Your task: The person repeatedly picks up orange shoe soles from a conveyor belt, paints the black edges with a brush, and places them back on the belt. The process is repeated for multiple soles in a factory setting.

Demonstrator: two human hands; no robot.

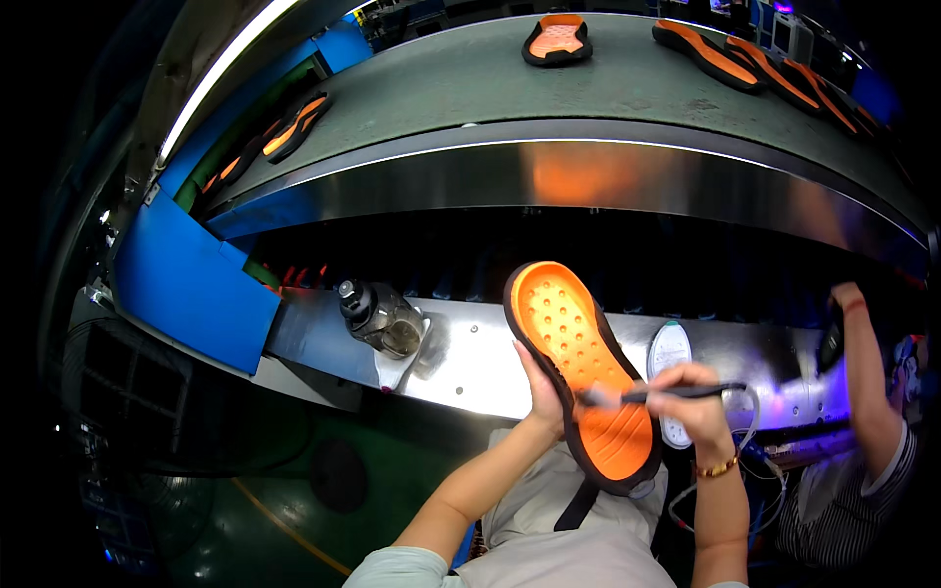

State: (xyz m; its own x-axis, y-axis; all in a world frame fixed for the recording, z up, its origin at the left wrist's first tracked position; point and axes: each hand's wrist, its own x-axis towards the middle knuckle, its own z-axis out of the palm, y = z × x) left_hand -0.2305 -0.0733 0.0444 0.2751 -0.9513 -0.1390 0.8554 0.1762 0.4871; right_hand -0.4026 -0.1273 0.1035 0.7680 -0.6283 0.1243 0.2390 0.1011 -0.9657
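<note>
A shoe sole (pixel 557 318), orange and dimpled inside with a black rim, stands tilted in front of my body. My left hand (pixel 542 394) grips its left edge, the thumb along the side and the other fingers hidden behind. In my right hand (pixel 692 404) is a dark-handled brush (pixel 711 390), held closed between thumb and fingers. Its blurred bristle end lies over the sole's middle, at the left side. A thin pale tube (pixel 754 416) runs from the end of the handle. Just beyond my right hand, a white sole-shaped piece (pixel 670 348) rests on the metal ledge.
A dark-lidded bottle (pixel 387 323) stands on the metal ledge (pixel 480 363). Behind runs a green belt (pixel 421 93) carrying an orange-and-black sole (pixel 558 41) and several more toward both ends. A blue panel (pixel 191 279) is at left. Another person's arm (pixel 867 367) reaches in at right.
</note>
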